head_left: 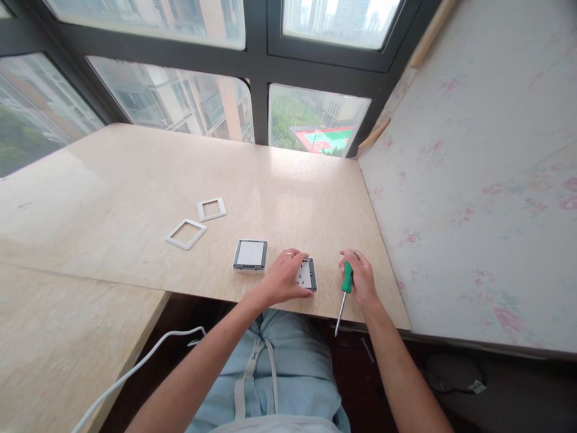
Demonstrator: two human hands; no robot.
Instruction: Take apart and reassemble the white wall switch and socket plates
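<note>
Head view: my left fingers (pixel 305 293) clamp the socket (pixel 305 275), probably light and stiff, by its edges; right fingers (pixel 347 253) grip the screwdriver (pixel 347 281).

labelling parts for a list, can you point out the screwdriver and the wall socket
Green-handled screwdriver (pixel 347 284): head view, on the lower green handle
Wall socket (pixel 306 275): head view, on its white slotted face

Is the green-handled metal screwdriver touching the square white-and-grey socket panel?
Apart. The head view shows bare beige countertop between the green-handled metal screwdriver and the square white-and-grey socket panel.
</note>
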